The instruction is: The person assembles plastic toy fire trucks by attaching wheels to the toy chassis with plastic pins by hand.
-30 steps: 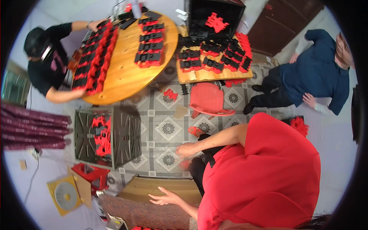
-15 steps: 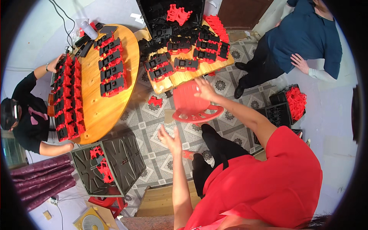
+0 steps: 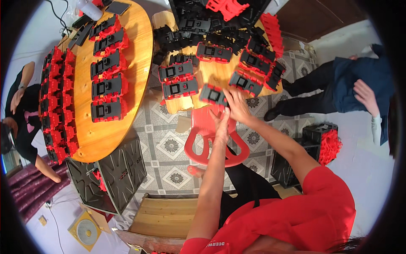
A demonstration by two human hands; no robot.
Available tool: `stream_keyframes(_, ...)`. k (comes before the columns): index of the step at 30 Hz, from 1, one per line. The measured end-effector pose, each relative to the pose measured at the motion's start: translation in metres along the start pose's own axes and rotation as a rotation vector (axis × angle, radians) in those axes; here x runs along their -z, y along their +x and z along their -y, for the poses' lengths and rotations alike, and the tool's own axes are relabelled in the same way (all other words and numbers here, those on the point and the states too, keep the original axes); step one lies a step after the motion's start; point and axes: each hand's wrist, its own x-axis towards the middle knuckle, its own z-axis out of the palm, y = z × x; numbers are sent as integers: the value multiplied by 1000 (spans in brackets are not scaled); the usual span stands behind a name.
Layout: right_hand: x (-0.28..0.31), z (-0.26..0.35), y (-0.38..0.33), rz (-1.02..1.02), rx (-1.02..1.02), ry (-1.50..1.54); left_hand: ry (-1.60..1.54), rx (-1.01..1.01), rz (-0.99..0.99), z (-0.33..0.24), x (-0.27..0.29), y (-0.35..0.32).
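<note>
My right hand point(image 3: 237, 106) reaches to the near edge of the small wooden table point(image 3: 211, 76), and its fingers close over a black and red plastic part point(image 3: 211, 95) lying there. My left hand point(image 3: 221, 126) lies flat, fingers out, on the red plastic chair point(image 3: 210, 142) that stands on the tiled floor just below that table. Both forearms stretch forward from my red shirt. More black and red parts point(image 3: 179, 80) lie in rows on the same table.
A large round wooden table point(image 3: 135, 63) on the left carries rows of the same parts, with a person in black point(image 3: 23, 122) at its far side. A seated person in dark blue point(image 3: 359, 89) is at right. Black crates point(image 3: 110, 173) and a basket of red pieces point(image 3: 327, 144) stand on the floor.
Both my hands moved forward: the right from the chair's back to the part on the table edge, the left from mid-air onto the chair. My view shifted toward the tables.
</note>
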Motion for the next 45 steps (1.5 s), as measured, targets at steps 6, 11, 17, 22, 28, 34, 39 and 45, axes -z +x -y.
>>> stream_keyframes(6,11,-9,17,300,254,121,-688,-150,4,13,-3,32)
stream_keyframes(11,-10,-63,68,313,290,-58,-502,-130,-176,0,8,79)
stream_keyframes(17,-11,-83,80,379,401,-54,-560,-197,-108,9,8,74)
stream_keyframes(22,-17,-81,84,351,394,-50,-575,-165,-159,10,16,64)
stream_keyframes(28,-28,-88,86,213,460,-159,-642,-160,-237,12,20,59)
stream_keyframes(34,-25,-74,95,126,414,-269,-601,-112,-249,0,28,53)
stream_keyframes(39,-45,-7,154,-18,269,118,-539,-183,-406,-6,60,62)
stream_keyframes(45,-57,-10,238,402,-21,283,-531,-206,-291,-36,47,80)
